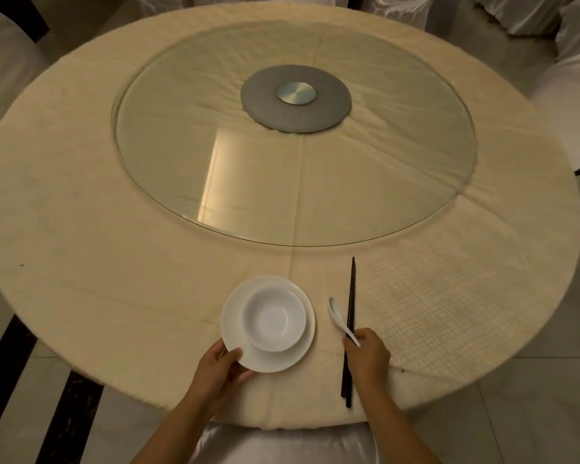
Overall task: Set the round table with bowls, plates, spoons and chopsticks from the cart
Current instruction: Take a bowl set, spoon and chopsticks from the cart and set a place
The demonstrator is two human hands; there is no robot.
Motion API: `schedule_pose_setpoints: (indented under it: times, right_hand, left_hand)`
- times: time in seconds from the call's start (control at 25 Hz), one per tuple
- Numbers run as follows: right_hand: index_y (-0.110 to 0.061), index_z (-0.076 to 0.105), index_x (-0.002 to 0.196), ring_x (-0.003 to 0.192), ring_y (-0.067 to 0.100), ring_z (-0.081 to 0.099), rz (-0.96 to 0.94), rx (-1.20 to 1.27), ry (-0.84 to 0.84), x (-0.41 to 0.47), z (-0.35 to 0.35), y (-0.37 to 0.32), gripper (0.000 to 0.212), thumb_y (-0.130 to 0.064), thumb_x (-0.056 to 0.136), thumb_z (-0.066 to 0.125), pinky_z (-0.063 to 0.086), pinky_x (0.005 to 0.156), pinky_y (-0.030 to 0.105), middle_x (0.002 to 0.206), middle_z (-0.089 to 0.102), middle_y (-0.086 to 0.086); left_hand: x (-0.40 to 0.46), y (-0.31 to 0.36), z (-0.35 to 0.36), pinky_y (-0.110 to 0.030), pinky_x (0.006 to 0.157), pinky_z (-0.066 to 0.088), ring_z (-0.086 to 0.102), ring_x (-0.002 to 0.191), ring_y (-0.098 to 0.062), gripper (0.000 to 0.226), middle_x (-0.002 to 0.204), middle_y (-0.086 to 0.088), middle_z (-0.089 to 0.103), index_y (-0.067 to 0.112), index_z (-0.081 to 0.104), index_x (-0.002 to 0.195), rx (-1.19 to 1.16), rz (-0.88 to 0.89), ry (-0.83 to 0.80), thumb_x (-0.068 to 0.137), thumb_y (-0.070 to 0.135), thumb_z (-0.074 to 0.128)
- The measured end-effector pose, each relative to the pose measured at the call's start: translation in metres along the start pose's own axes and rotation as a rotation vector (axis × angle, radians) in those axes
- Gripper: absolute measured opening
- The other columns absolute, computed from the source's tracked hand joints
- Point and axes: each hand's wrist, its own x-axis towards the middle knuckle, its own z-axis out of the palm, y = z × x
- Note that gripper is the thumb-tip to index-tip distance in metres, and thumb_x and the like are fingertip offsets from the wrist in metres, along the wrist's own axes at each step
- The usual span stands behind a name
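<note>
Glossy white bowl (274, 318) on round plate (248, 358)

I see my left hand (222, 365) gripping the near-left rim of the plate (275, 358), which carries the bowl (272, 318) on the round table (114, 296). My right hand (369, 354) pinches the spoon (340, 318) handle, lying just left of the chopsticks (350, 316). Glass turntable (215, 145) sits mid-table.
</note>
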Motion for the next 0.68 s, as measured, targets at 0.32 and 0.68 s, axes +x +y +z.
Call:
schedule_pose_setpoints:
  times: [0.32,0.68]
  right_hand:
    - [0.001,0.060,0.091,0.076,0.020,0.053,-0.058,-0.049,0.076,0.003,0.002,0.001,0.019,-0.012,0.081,0.070,0.043,0.064,0.029,0.090,0.063,0.015]
    - [-0.008,0.063,0.081,0.071,0.017,0.052,-0.103,0.106,-0.179,0.006,-0.036,-0.022,0.020,-0.013,0.093,0.048,0.036,0.057,0.024,0.074,0.058,0.003]
  left_hand:
    - [0.006,-0.006,-0.005,-0.024,0.059,0.056,0.066,0.092,-0.024,0.036,0.104,-0.007,0.067,0.022,0.058,0.117,0.352,0.175,0.116,0.087,0.004,0.055]
    - [0.003,-0.006,-0.011,-0.032,0.065,0.058,0.065,0.093,-0.025,0.051,0.105,-0.006,0.064,0.023,0.052,0.124,0.388,0.265,0.151,0.083,-0.008,0.053]
